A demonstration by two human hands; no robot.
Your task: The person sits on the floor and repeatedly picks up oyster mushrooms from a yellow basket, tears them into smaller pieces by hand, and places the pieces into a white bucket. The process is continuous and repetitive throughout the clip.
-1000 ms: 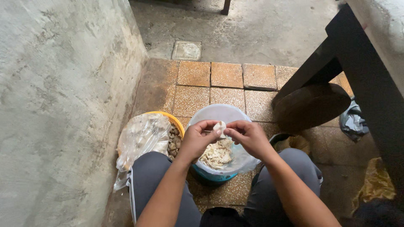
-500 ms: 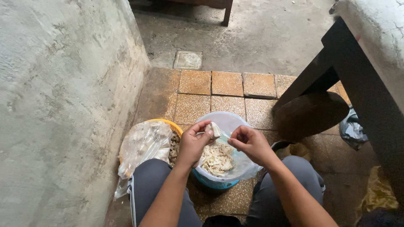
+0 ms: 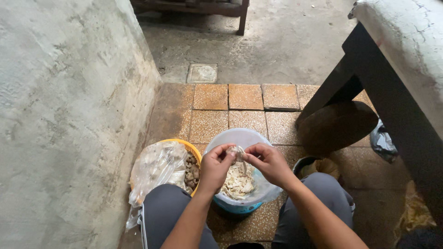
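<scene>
here, left hand and right hand pinching one pale mushroom, two bowls: clear tub, yellow basket

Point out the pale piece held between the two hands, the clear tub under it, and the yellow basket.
pale piece (image 3: 239, 152), head view, its upper end between the fingertips.
clear tub (image 3: 240, 136), head view, far rim.
yellow basket (image 3: 196, 154), head view, right rim.

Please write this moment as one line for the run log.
left hand: pinching pale mushroom piece | right hand: pinching same piece | below: pale-blue bowl of torn pieces | beside: yellow basket
</scene>
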